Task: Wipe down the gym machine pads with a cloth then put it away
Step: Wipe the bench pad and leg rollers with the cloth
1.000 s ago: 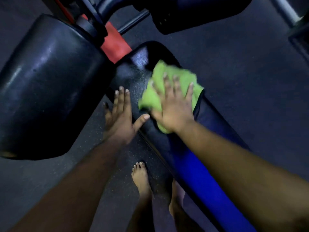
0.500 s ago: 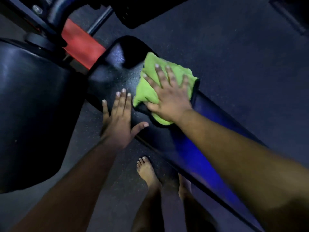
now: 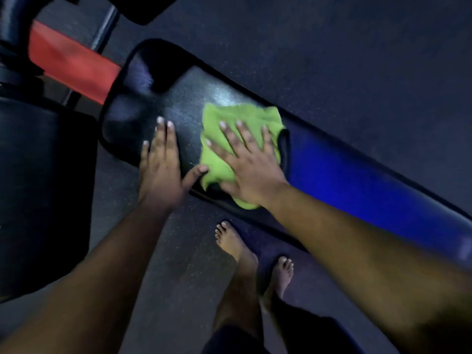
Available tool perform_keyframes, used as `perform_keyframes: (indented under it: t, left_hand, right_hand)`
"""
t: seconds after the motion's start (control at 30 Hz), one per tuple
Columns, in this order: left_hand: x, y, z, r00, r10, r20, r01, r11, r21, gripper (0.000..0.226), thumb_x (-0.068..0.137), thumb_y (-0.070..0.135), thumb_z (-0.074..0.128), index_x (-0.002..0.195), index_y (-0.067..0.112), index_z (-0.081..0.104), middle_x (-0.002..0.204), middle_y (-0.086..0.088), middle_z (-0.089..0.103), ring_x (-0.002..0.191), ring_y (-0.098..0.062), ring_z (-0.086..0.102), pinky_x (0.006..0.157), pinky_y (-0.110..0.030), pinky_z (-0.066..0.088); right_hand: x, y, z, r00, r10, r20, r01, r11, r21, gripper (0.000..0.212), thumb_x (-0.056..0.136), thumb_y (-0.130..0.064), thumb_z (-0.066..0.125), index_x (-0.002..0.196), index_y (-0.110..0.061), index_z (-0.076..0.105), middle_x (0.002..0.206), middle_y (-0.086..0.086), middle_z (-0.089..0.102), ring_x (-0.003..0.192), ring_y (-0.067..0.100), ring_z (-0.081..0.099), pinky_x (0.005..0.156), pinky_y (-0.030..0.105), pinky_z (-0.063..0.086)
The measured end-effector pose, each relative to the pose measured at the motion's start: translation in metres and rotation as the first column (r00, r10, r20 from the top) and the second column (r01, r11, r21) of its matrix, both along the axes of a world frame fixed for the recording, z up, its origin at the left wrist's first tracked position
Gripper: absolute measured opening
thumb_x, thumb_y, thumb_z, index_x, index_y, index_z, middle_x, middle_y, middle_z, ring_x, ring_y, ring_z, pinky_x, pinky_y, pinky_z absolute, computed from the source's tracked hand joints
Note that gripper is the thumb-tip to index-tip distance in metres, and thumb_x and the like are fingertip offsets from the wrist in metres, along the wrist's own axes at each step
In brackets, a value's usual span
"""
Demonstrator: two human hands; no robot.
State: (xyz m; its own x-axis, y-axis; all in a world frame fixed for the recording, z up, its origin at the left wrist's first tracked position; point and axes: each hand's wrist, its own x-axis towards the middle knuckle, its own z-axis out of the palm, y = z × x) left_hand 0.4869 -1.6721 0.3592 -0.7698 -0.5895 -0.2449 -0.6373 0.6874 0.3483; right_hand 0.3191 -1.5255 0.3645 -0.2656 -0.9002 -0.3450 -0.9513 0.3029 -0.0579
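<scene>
— Two hands on the bench pad (image 3: 178,98)?
— Yes. Right hand (image 3: 251,166), fingers spread flat, presses the green cloth (image 3: 217,159) mid-pad; left hand (image 3: 161,167) lies flat beside it, fingers straight.

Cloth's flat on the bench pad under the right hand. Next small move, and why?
Probably slide the right hand with the green cloth along the bench pad toward its blue end. The palm lies flat on the cloth, near the black end where the surface glistens; the long stretch to the right is uncovered. The left hand rests flat on the pad edge, bracing.
</scene>
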Motion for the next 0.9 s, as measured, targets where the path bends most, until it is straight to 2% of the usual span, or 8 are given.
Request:
perform_keyframes:
  t: [0.17, 0.3, 0.4, 0.5, 0.63, 0.7, 0.77, 0.9]
  left_hand:
    - [-0.008, 0.017, 0.009, 0.973, -0.195, 0.124, 0.201, 0.979, -0.038, 0.109, 0.088, 0.086, 0.012, 0.163, 0.007, 0.008, 0.171, -0.017, 0.001, 0.158, -0.03, 0.006, 0.126, -0.057, 0.008]
    - [-0.02, 0.047, 0.005, 0.971, -0.234, 0.043, 0.234, 0.972, 0.016, 0.107, 0.088, 0.086, 0.016, 0.163, 0.009, 0.007, 0.171, -0.013, -0.002, 0.159, -0.026, -0.001, 0.126, -0.057, 0.003]
    - [-0.019, 0.065, 0.002, 0.988, -0.152, 0.02, 0.15, 0.986, 0.065, 0.106, 0.09, 0.084, 0.018, 0.163, 0.009, 0.005, 0.171, -0.013, -0.004, 0.159, -0.025, -0.002, 0.126, -0.055, 0.0]
    - [-0.013, 0.085, 0.007, 0.971, -0.22, 0.088, 0.218, 0.975, 0.034, 0.108, 0.088, 0.086, 0.014, 0.163, 0.008, 0.005, 0.171, -0.014, -0.002, 0.159, -0.027, -0.001, 0.126, -0.057, 0.003]
    - [-0.016, 0.115, 0.016, 0.938, -0.315, 0.146, 0.313, 0.949, 0.031, 0.111, 0.085, 0.088, 0.009, 0.163, 0.009, 0.007, 0.171, -0.012, -0.001, 0.158, -0.026, -0.001, 0.125, -0.06, 0.007]
    - [-0.023, 0.128, 0.016, 0.937, -0.324, 0.132, 0.322, 0.946, 0.032, 0.112, 0.085, 0.089, 0.008, 0.163, 0.009, 0.009, 0.171, -0.012, 0.0, 0.158, -0.025, 0.0, 0.125, -0.06, 0.008]
    - [-0.03, 0.139, 0.012, 0.95, -0.299, 0.086, 0.298, 0.954, 0.024, 0.112, 0.086, 0.088, 0.008, 0.163, 0.007, 0.01, 0.171, -0.012, 0.001, 0.158, -0.025, 0.001, 0.126, -0.059, 0.006]
    - [-0.042, 0.148, 0.003, 0.978, -0.207, 0.005, 0.207, 0.978, 0.027, 0.11, 0.088, 0.086, 0.011, 0.162, 0.006, 0.007, 0.171, -0.012, -0.001, 0.158, -0.025, -0.001, 0.127, -0.055, 0.002]
  right_hand:
    - [-0.001, 0.162, 0.014, 0.988, -0.144, -0.064, 0.15, 0.982, 0.113, 0.105, 0.074, -0.084, 0.055, 0.159, -0.05, 0.003, 0.172, 0.0, 0.001, 0.157, 0.035, 0.006, 0.112, 0.079, 0.006]
    - [0.024, 0.086, 0.008, 0.976, -0.214, 0.026, 0.213, 0.976, 0.053, 0.101, 0.079, -0.084, 0.044, 0.159, -0.047, -0.005, 0.171, 0.007, -0.012, 0.155, 0.045, -0.01, 0.107, 0.083, -0.005]
    - [0.03, 0.072, 0.005, 0.99, -0.133, 0.046, 0.133, 0.991, -0.005, 0.097, 0.084, -0.08, 0.043, 0.161, -0.043, -0.002, 0.171, 0.005, -0.013, 0.156, 0.039, -0.013, 0.109, 0.08, -0.005]
    - [0.019, 0.169, 0.006, 0.993, -0.116, -0.024, 0.117, 0.993, 0.001, 0.108, 0.071, -0.078, 0.063, 0.16, -0.047, 0.009, 0.172, 0.001, 0.004, 0.158, 0.032, 0.005, 0.114, 0.076, 0.003]
    - [0.003, 0.299, 0.024, 0.957, -0.281, -0.075, 0.291, 0.937, 0.194, 0.128, 0.061, -0.077, 0.075, 0.158, -0.051, -0.004, 0.171, 0.001, 0.006, 0.157, 0.036, 0.01, 0.11, 0.081, 0.011]
    - [0.002, 0.278, 0.023, 0.947, -0.309, -0.093, 0.322, 0.923, 0.212, 0.123, 0.066, -0.079, 0.069, 0.159, -0.048, -0.005, 0.172, 0.004, -0.003, 0.157, 0.04, 0.001, 0.109, 0.083, 0.002]
    - [0.001, 0.213, 0.016, 0.945, -0.325, -0.028, 0.326, 0.939, 0.104, 0.112, 0.075, -0.081, 0.056, 0.16, -0.046, -0.008, 0.171, 0.006, -0.015, 0.155, 0.042, -0.014, 0.108, 0.082, -0.008]
    - [-0.032, 0.11, 0.005, 0.989, -0.136, 0.059, 0.137, 0.991, 0.001, 0.102, 0.083, -0.082, 0.044, 0.16, -0.043, -0.011, 0.169, 0.005, -0.021, 0.154, 0.038, -0.021, 0.107, 0.081, -0.012]
